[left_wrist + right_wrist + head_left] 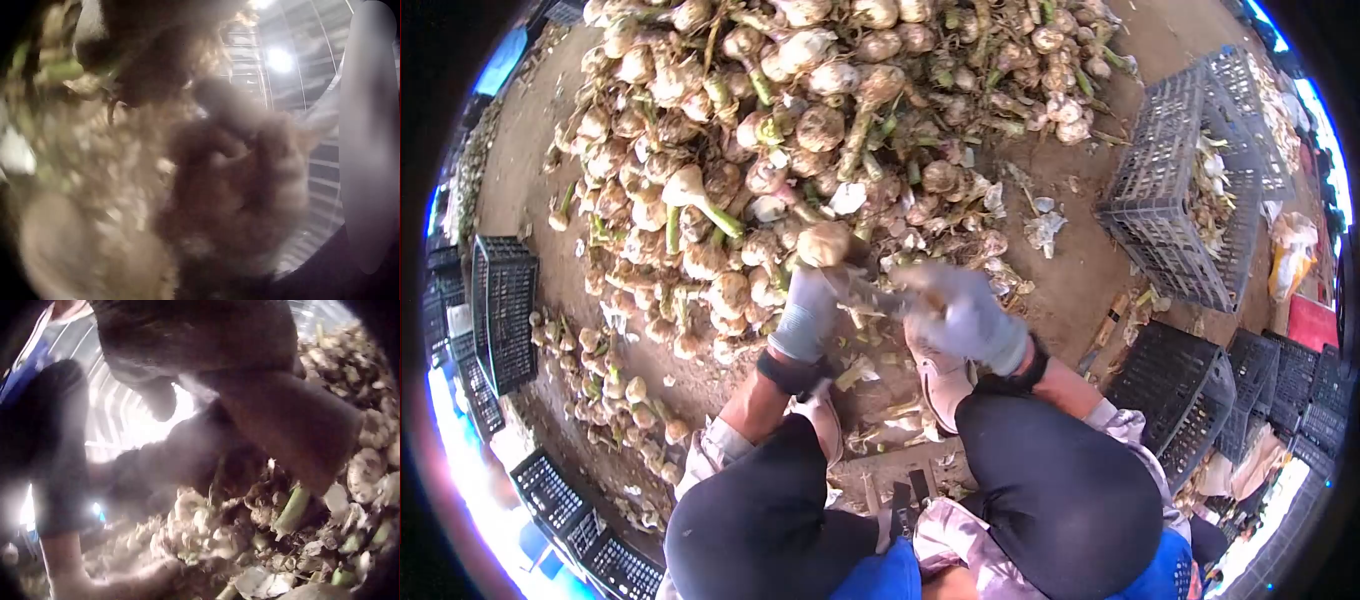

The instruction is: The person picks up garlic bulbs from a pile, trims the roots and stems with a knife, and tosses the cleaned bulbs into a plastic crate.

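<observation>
Ahead of the knees, head view: gloved left hand has its grip curled round the stalk just under a garlic bulb, held at the near edge of the garlic pile on the dirt floor. Right hand meets the same stalk but is motion-blurred; we can't tell how far that grip is closed. Only this view shows the black crates at the sides. Left wrist view is mush: we get a brown mass and roof ribs overhead. Right wrist view adds glove fingers close above bulbs and a green stalk stub.
</observation>
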Available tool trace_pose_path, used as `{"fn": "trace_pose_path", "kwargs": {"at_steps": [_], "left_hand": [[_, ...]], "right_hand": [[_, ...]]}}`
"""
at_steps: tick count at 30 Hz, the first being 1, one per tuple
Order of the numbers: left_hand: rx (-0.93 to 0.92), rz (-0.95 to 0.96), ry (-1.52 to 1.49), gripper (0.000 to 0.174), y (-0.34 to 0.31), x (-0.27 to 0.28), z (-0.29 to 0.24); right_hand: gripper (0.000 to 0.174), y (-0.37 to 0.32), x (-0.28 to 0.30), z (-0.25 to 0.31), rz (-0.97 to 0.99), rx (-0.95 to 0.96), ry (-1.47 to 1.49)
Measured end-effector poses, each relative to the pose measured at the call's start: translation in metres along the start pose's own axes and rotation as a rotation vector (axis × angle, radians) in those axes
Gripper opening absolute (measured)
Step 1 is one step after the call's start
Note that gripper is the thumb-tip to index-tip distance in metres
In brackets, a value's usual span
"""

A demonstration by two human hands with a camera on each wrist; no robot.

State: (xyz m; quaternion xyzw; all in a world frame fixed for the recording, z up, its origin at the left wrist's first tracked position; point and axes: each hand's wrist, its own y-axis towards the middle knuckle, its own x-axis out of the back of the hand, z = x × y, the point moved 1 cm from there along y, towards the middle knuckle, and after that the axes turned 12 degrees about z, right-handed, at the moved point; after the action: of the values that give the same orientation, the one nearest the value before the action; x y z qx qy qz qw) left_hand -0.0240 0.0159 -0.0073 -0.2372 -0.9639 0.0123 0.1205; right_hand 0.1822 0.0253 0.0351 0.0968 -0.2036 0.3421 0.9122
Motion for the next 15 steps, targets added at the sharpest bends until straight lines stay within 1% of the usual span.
{"fn": "trace_pose_path", "kwargs": {"at_steps": [1,2,3,4,5,6,7,8,9,11,12,13,15], "left_hand": [[0.161,-0.075,-0.426,0.027,-0.002,-0.003,0.005],[0.261,-0.125,-0.270,0.025,-0.001,-0.008,0.008],[0.179,-0.212,-0.137,0.020,-0.004,-0.016,0.006],[-0.007,-0.217,0.118,0.020,-0.003,-0.018,0.003],[-0.200,-0.217,0.370,0.020,-0.001,-0.019,0.001],[-0.203,-0.206,0.368,0.020,0.000,-0.017,-0.008],[0.006,-0.182,-0.031,0.024,0.000,-0.013,-0.020],[0.223,-0.154,-0.426,0.029,-0.001,-0.012,-0.024],[0.228,-0.146,-0.426,0.029,0.000,-0.014,-0.012],[0.108,-0.155,0.040,0.034,0.004,-0.020,0.019],[-0.058,-0.068,0.515,0.034,0.002,-0.018,-0.002],[-0.055,-0.067,0.513,0.034,0.003,-0.021,-0.004],[0.071,-0.125,0.296,0.033,0.002,-0.030,-0.005]], "right_hand": [[0.027,0.009,0.004,-0.008,-0.092,0.053,-0.363],[0.026,0.017,0.007,-0.014,-0.040,0.020,-0.439],[0.026,0.022,0.010,-0.014,0.009,-0.021,-0.515],[0.026,0.023,0.009,-0.014,0.006,-0.027,-0.510],[0.035,0.024,0.008,-0.015,0.031,-0.043,-0.530],[0.044,0.024,0.009,-0.016,0.056,-0.062,-0.551],[0.044,0.023,0.011,-0.017,0.052,-0.072,-0.550],[0.036,0.022,0.012,-0.018,0.016,-0.046,-0.562],[0.029,0.021,0.012,-0.018,-0.021,-0.020,-0.574],[0.029,0.018,0.011,-0.014,0.007,-0.039,-0.607],[0.029,0.018,0.010,-0.012,0.040,-0.050,-0.645],[0.029,0.020,0.008,-0.009,0.043,-0.051,-0.643],[0.029,0.025,0.003,-0.002,0.050,-0.034,-0.675]]}}
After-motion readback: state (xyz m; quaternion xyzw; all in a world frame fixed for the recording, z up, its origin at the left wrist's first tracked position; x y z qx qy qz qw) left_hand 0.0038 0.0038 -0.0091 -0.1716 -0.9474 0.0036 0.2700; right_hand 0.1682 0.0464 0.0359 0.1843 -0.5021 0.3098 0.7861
